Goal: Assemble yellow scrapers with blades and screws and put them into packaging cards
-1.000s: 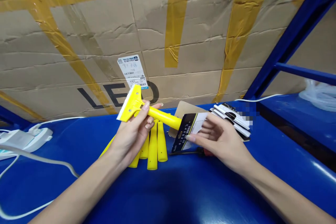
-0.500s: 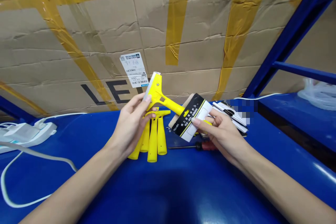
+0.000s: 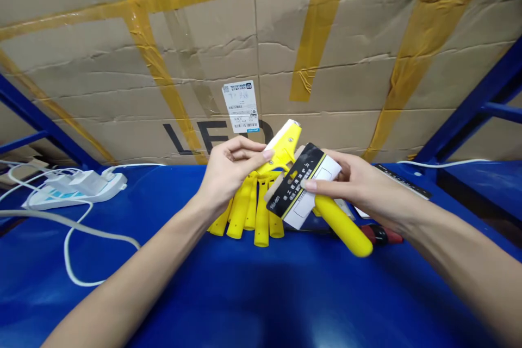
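Note:
My left hand pinches the head of a yellow scraper, close to its pale blade edge. The scraper's handle slants down to the right and comes out below a black-and-white cardboard sleeve. That sleeve wraps around the scraper near its head, and my right hand grips its right end between thumb and fingers. Several more yellow scrapers lie bunched on the blue surface behind and below my left hand. Their heads are partly hidden.
A screwdriver with a red and black handle lies under my right wrist. On the left stands a white power strip with plugs and loose cables. A big taped cardboard box walls off the back of the blue table.
The cardboard sleeve has slid up the scraper's handle toward its head, so more of the handle's lower end shows. The view has shifted to the left.

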